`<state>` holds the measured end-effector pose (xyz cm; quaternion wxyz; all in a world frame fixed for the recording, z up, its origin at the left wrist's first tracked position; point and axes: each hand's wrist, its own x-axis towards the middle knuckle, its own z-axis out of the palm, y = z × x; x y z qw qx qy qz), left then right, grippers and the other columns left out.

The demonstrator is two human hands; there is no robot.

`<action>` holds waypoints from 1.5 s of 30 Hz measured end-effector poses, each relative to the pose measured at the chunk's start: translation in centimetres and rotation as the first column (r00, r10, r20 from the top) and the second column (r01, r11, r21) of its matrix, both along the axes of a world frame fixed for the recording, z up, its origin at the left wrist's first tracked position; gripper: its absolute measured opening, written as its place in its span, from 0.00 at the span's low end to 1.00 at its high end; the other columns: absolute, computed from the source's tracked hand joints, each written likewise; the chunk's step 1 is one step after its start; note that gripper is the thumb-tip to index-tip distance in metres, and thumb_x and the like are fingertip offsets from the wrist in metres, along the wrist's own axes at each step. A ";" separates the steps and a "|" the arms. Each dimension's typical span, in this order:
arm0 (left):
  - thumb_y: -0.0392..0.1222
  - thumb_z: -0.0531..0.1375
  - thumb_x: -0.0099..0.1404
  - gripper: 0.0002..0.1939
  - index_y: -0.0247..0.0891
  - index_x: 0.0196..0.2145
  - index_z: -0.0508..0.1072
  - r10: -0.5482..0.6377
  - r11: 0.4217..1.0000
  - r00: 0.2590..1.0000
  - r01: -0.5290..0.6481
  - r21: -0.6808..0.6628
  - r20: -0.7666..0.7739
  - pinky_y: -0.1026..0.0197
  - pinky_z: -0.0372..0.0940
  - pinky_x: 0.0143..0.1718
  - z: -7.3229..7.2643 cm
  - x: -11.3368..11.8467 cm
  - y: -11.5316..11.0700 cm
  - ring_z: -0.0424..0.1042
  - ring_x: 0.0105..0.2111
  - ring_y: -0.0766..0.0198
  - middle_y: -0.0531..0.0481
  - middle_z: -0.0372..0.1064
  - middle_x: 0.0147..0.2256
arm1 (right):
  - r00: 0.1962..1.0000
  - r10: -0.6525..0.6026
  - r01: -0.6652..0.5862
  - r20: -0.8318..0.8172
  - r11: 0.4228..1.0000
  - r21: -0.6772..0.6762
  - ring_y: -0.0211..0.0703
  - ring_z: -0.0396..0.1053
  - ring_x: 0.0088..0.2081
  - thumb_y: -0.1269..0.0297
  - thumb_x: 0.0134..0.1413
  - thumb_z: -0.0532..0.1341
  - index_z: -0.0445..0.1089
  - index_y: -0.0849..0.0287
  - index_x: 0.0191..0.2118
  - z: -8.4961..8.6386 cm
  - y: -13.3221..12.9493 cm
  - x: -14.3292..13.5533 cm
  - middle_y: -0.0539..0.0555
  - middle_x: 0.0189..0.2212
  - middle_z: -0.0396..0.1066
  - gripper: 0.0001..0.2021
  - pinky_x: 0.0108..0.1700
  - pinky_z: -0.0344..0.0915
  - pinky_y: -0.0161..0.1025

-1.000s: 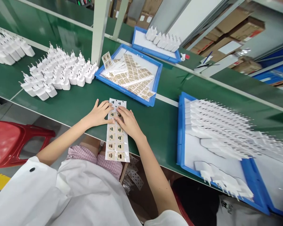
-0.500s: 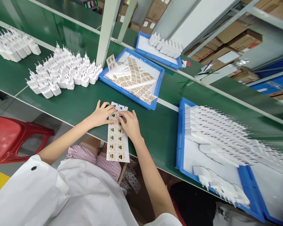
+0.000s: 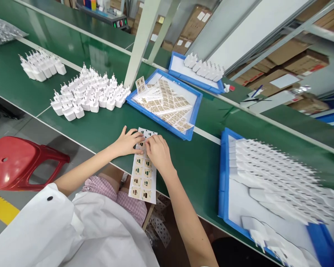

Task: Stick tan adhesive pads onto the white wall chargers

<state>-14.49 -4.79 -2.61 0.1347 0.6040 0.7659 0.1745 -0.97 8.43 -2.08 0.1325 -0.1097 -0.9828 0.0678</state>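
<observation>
Resting our spread left hand (image 3: 128,143) on the long white sheet (image 3: 143,174) of beige labels (image 3: 137,182) overhanging the green table (image 3: 192,167), right hand (image 3: 158,150) curled, its hold unclear, we see the far row apparently stripped, the near rows full.

No words, numbers or brand can be read. On the sticker sheet (image 3: 137,171) at lower centre, the dark marks are too small to make out. White labels (image 3: 200,16) stand on the cardboard boxes (image 3: 193,29) at top centre, their print illegible. Red markings (image 3: 318,68) on the cartons (image 3: 302,63) at upper right are blurred. The device (image 3: 100,15) at top left of centre shows red and green lit panels (image 3: 119,23), without legible digits.
</observation>
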 end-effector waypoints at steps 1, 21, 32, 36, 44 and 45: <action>0.54 0.61 0.72 0.30 0.44 0.67 0.68 -0.002 1.000 1.000 0.002 -0.019 0.006 0.20 0.36 0.72 0.1 -0.1 0.0 0.52 0.73 0.39 0.41 0.62 0.70 | 1.000 0.007 -0.007 0.004 1.000 0.021 0.60 0.70 0.45 0.70 0.68 0.51 0.73 0.58 0.37 0.2 -0.2 0.1 0.65 0.38 0.75 0.13 0.47 0.66 0.52; 0.24 0.51 0.61 0.26 0.33 0.51 0.79 0.385 0.897 0.717 -0.438 0.055 -0.580 0.27 0.44 0.73 2.3 -9.9 -12.3 0.60 0.69 0.40 0.32 0.70 0.61 | 0.919 -0.383 0.085 0.089 -0.028 -0.996 0.43 0.66 0.30 0.36 0.42 0.74 0.71 0.56 0.25 -0.4 -7.8 5.7 0.50 0.23 0.68 0.26 0.38 0.66 0.40; 0.26 0.47 0.69 0.19 0.31 0.40 0.79 0.292 0.936 0.781 -0.352 -0.004 -0.552 0.39 0.66 0.54 4.2 -13.2 -13.1 0.72 0.52 0.42 0.29 0.74 0.45 | 0.823 -0.568 -0.145 0.015 -0.234 -0.961 0.37 0.66 0.29 0.45 0.33 0.81 0.72 0.57 0.25 -0.7 -7.3 4.3 0.47 0.24 0.67 0.25 0.38 0.70 0.38; 0.40 0.51 0.76 0.15 0.32 0.51 0.74 0.239 0.963 0.859 -0.270 -0.004 -0.454 0.48 0.71 0.47 5.8 -11.9 -14.1 0.77 0.46 0.47 0.34 0.76 0.44 | 0.809 -0.587 -0.197 -0.020 -0.239 -0.951 0.36 0.66 0.28 0.48 0.35 0.81 0.72 0.58 0.23 -0.1 -7.2 4.2 0.47 0.23 0.66 0.24 0.35 0.71 0.38; 0.47 0.57 0.76 0.20 0.45 0.62 0.58 -0.287 0.692 0.815 -0.186 0.698 0.503 0.53 0.74 0.50 2.5 4.1 -10.3 0.77 0.55 0.55 0.37 0.71 0.58 | 0.798 -0.573 -0.352 -0.186 -0.194 -0.916 0.35 0.65 0.23 0.53 0.50 0.75 0.69 0.57 0.24 5.2 -10.0 6.6 0.47 0.21 0.66 0.18 0.24 0.64 0.34; 0.47 0.58 0.76 0.22 0.45 0.62 0.58 -0.373 0.659 0.766 -0.179 0.731 0.524 0.53 0.74 0.50 2.4 5.9 -9.4 0.76 0.55 0.55 0.38 0.71 0.57 | 0.796 -0.566 -0.370 -0.213 -0.178 -0.912 0.35 0.64 0.23 0.54 0.52 0.74 0.69 0.57 0.25 5.9 -10.5 7.1 0.47 0.22 0.66 0.17 0.23 0.63 0.33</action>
